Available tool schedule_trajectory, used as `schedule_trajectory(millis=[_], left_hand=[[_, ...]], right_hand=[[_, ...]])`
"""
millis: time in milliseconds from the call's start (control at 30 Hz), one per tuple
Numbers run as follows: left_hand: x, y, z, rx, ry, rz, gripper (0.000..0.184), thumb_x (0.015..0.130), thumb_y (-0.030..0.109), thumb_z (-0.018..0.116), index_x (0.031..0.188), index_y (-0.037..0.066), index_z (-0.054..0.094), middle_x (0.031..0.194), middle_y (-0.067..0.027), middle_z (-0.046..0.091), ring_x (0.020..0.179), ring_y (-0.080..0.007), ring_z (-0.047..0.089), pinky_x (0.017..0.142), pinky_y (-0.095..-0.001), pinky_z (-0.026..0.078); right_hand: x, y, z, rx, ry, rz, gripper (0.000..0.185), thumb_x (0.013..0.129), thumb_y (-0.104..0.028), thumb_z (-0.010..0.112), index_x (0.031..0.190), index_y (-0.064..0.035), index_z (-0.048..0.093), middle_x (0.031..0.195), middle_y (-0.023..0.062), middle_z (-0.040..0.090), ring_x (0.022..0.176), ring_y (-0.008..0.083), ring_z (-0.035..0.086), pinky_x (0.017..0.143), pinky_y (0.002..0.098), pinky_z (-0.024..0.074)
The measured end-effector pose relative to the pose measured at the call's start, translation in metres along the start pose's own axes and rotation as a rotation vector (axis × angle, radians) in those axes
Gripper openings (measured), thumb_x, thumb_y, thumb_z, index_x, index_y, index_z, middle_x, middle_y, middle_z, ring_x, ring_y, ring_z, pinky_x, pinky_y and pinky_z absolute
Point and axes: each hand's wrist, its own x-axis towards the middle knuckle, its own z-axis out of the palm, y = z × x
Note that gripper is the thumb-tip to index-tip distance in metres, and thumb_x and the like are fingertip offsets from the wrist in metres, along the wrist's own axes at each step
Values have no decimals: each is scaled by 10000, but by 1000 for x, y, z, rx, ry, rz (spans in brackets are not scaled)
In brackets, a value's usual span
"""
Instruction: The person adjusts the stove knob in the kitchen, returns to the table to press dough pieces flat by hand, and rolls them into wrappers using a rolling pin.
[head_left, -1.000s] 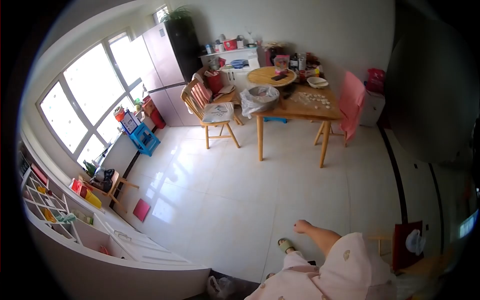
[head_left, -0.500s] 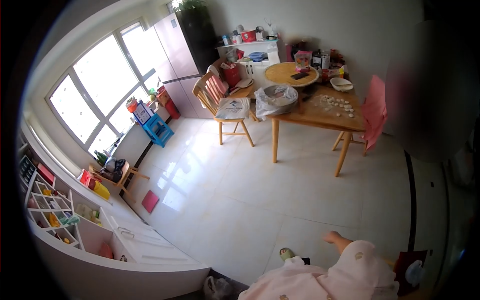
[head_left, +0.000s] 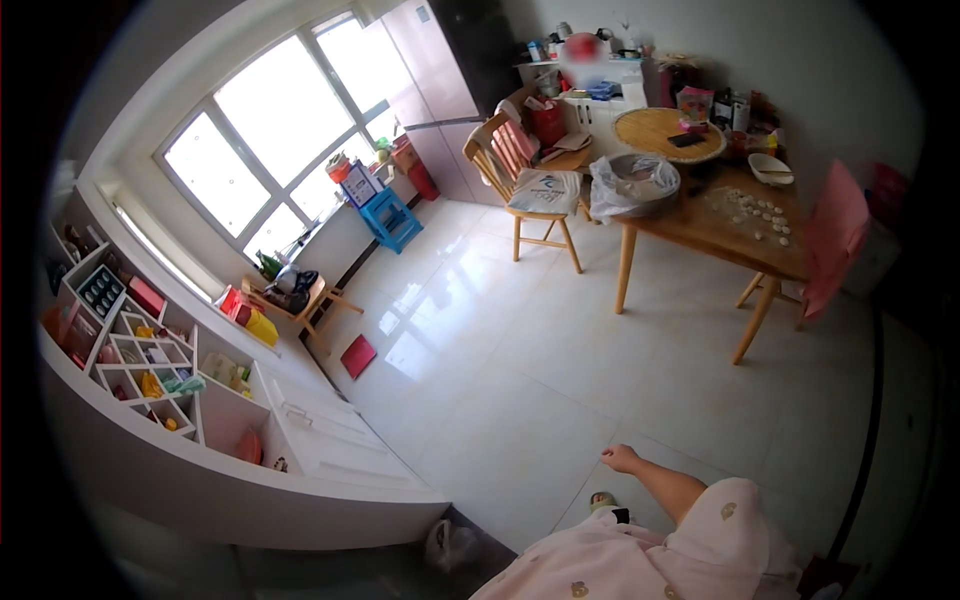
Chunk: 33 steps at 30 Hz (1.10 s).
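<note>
Right hand of the person, bare,: finger detail too small to resolve; palm side hidden, grasp undetermined. Pale pink garment with gold motifs runs off the bottom edge; rear of the green open-toed slipper hidden. Tall pinkish-silver refrigerator cut off at top. Round red container blurred. Grey metal basin: side partly covered by crumpled translucent plastic bag, contents unidentifiable. Small round white pieces: too small to identify.
</note>
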Motion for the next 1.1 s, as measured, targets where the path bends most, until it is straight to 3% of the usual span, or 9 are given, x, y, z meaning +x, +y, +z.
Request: schedule_trajectory(millis=[100, 367, 467, 567, 700, 800, 1100], left_hand=[[1, -3, -3, -15, 32, -28, 549, 906, 170, 660, 1387, -14, 472, 1327, -230, 540, 1209, -329, 555, 986, -455, 484], [7, -9, -4, -38, 86, -80, 486, 924, 164, 628, 1360, -13, 508, 1293, -230, 570, 1187, -324, 573, 962, -452, 498], [8, -8, 5, -33, 89, -88, 463, 931, 162, 616, 1350, -13, 522, 1281, -230, 581, 1179, -322, 580, 953, -452, 504], [16, -1, 25, -28, 68, -79, 442, 938, 159, 604, 1340, -12, 536, 1268, -230, 592, 1170, -321, 587, 944, -451, 509], [42, 19, 72, 14, -2, -46, 416, 947, 156, 589, 1326, -12, 554, 1251, -229, 607, 1159, -318, 596, 933, -450, 516], [65, 37, 125, 53, -73, -26, 398, 954, 154, 577, 1316, -11, 568, 1238, -229, 618, 1151, -316, 603, 924, -449, 522], [150, 81, 330, 146, -158, -127, 355, 974, 147, 541, 1285, -10, 609, 1200, -229, 651, 1126, -311, 624, 897, -447, 538]], right_hand=[[7, 4, 11, -152, -122, -48, 469, 843, -437, 659, 1096, -55, 762, 1066, 192, 748, 1015, 357, 708, 926, 428, 550], [7, 74, -20, -519, -289, 188, 434, 823, -417, 659, 1073, -81, 775, 1084, 188, 744, 1036, 368, 698, 940, 448, 548], [18, 86, -38, -775, -445, 39, 368, 922, -235, 517, 1163, -66, 738, 1245, 183, 696, 1127, 395, 666, 970, 476, 541], [31, 88, -51, -550, -288, 77, 432, 836, -376, 624, 1146, -105, 755, 1225, 175, 706, 1147, 354, 657, 1020, 442, 506], [27, 71, -94, -366, -213, 108, 437, 834, -370, 625, 1173, -126, 752, 1208, 149, 721, 1135, 350, 669, 997, 441, 522], [42, 106, -119, -331, -140, 217, 430, 828, -364, 637, 1165, -124, 753, 1158, 145, 739, 1085, 350, 689, 967, 441, 537], [87, 157, -260, -139, -20, 334, 382, 835, -348, 632, 1114, -121, 761, 1059, 163, 753, 972, 331, 719, 898, 442, 555]])
